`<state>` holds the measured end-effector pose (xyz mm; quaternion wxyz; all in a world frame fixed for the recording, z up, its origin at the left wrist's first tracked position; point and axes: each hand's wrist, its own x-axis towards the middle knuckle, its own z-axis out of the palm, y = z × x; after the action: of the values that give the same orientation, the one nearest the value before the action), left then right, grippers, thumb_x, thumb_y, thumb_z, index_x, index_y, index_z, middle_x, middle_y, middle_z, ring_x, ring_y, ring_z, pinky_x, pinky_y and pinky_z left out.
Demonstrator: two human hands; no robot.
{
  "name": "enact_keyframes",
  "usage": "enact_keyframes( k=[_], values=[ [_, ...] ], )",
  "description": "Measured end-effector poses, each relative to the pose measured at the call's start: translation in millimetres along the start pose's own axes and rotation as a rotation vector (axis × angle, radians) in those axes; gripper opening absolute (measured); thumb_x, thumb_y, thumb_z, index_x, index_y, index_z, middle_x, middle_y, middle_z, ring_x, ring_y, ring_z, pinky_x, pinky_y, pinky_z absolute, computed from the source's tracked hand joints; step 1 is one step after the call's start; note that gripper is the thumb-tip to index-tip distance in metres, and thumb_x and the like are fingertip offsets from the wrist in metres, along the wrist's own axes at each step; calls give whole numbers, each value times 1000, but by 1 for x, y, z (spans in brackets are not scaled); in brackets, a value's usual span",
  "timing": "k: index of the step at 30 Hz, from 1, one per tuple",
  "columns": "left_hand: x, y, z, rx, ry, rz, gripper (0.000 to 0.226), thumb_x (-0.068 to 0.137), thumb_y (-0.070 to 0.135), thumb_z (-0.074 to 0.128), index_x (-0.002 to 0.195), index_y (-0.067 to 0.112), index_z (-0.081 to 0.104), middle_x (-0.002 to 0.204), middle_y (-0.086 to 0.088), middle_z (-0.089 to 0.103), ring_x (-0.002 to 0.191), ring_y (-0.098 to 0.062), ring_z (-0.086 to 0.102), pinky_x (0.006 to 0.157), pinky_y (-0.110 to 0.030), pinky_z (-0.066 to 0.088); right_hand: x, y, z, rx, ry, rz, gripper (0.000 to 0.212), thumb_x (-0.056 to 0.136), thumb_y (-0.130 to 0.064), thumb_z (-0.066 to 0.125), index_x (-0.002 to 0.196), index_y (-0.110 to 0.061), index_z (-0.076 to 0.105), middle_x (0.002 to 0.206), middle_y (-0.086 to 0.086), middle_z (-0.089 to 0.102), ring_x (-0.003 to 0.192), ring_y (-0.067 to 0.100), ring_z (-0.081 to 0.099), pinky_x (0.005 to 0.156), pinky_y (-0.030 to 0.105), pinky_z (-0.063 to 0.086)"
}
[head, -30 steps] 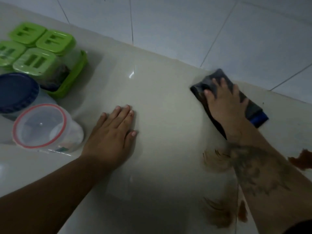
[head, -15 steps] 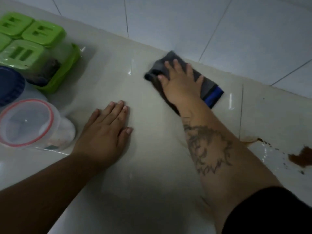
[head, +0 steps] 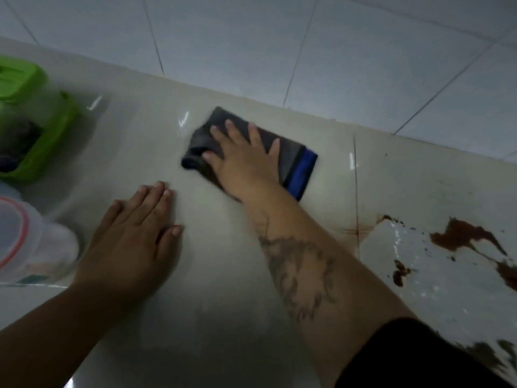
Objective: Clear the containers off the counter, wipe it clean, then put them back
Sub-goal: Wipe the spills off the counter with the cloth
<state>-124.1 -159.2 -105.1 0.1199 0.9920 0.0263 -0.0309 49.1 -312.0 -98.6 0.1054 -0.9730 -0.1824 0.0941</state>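
My right hand [head: 240, 161] presses flat on a folded grey cloth [head: 291, 158] with a blue edge, near the back of the pale counter [head: 223, 275]. My left hand [head: 134, 233] lies flat on the counter, fingers together, holding nothing. At the far left stand green-lidded containers in a green tray [head: 42, 135] and a clear round container with a red-rimmed lid [head: 16, 242], both partly cut off by the frame edge.
Brown spill stains [head: 464, 233] and wet patches cover the counter at the right. A tiled wall [head: 307, 51] rises directly behind the counter. A grout line [head: 355, 177] crosses the counter right of the cloth.
My right hand has slid the cloth leftward along the back of the counter, from the right side toward the middle. My left hand has stayed flat in place. The view shifted right.
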Motion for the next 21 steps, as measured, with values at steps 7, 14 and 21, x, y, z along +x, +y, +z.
enact_keyframes(
  k=[7,14,21],
  values=[
    [-1,1,-1,11,9,-9,65,94,49,19,152,19,22,159,1,18,147,-14,13,118,-40,10,-53,129,-28,54,121,497,59,97,-61,21,152,-43,11,163,-12,4,149,27,-2,112,68,0],
    [-1,4,-2,-47,46,-66,74,93,56,21,153,18,2,161,0,-1,147,-11,0,118,-35,3,-69,-13,9,-52,-18,32,65,93,-70,17,151,-46,4,162,-16,-7,148,26,-16,111,66,-10],
    [-1,5,-2,8,41,-136,80,91,59,19,153,13,2,162,-5,2,148,-17,-1,118,-36,-3,30,52,-13,-26,20,21,58,94,-66,26,149,-49,17,161,-19,7,149,24,3,112,67,2]
  ],
)
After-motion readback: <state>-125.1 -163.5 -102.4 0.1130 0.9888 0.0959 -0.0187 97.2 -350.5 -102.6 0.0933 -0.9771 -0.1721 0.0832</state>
